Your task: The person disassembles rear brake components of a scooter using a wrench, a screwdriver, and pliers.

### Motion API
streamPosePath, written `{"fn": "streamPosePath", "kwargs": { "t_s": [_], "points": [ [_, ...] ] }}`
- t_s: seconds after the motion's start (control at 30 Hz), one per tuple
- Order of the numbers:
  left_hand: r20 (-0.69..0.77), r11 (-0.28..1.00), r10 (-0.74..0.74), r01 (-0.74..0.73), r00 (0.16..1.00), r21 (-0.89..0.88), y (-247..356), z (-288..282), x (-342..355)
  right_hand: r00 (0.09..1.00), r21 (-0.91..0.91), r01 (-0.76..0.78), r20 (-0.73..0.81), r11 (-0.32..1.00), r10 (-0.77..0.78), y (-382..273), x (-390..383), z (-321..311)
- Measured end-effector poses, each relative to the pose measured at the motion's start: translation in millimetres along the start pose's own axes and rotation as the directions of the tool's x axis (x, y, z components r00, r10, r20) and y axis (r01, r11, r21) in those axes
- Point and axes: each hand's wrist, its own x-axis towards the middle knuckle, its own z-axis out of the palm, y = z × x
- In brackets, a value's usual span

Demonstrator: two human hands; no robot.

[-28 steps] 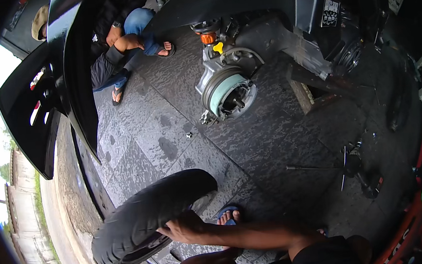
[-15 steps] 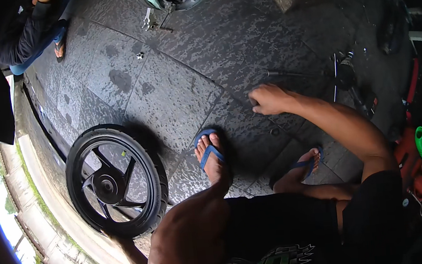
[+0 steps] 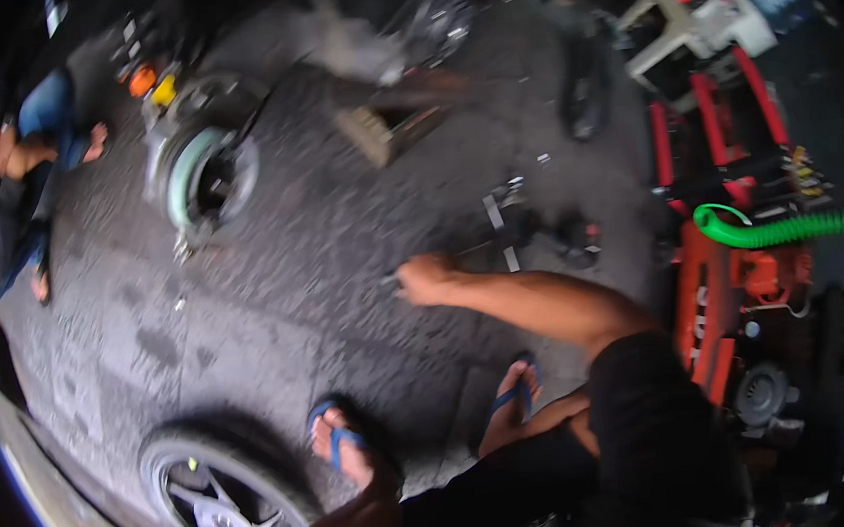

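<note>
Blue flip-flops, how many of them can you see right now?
2: the left flip-flop, right of the spoked wheel in the picture; the right flip-flop, below the outstretched right forearm. Both are worn; blur could hide others.

The wheel (image 3: 224, 523) lies lower left, hub assembly (image 3: 179, 187) upper left, hose (image 3: 805, 226) right, and the right hand (image 3: 430, 280) at the bar (image 3: 474, 250) mid-frame.

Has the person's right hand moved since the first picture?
Yes: the right hand has left the wheel and moved rightward and forward, nearer the wooden stand.
</note>
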Motion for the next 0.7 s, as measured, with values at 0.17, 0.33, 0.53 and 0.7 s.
{"fn": "streamPosePath", "kwargs": {
  "t_s": [0.17, 0.33, 0.53, 0.7],
  "points": [
    [-0.114, 0.977, -0.074, 0.095, 0.991, 0.190, -11, 21, 3, 0.940, 0.161, 0.127, -0.334, 0.979, -0.067, -35, 29, -62],
    [-0.292, 0.982, 0.081, -0.027, 0.953, 0.186, -29, -34, 15, 0.926, 0.171, 0.294, -0.296, 0.940, -0.236, -52, 14, -85],
    [-0.103, 0.885, 0.280, -0.299, 0.954, -0.357, -5, -176, 119, 0.905, 0.094, 0.261, -0.371, 0.961, -0.210, 60, -55, -209],
    [0.736, 0.036, -0.082, 0.740, 0.672, -0.672, -139, -194, 109, 0.838, 0.207, 0.149, -0.545, 0.967, -0.013, 89, -153, -310]
  ]
}}
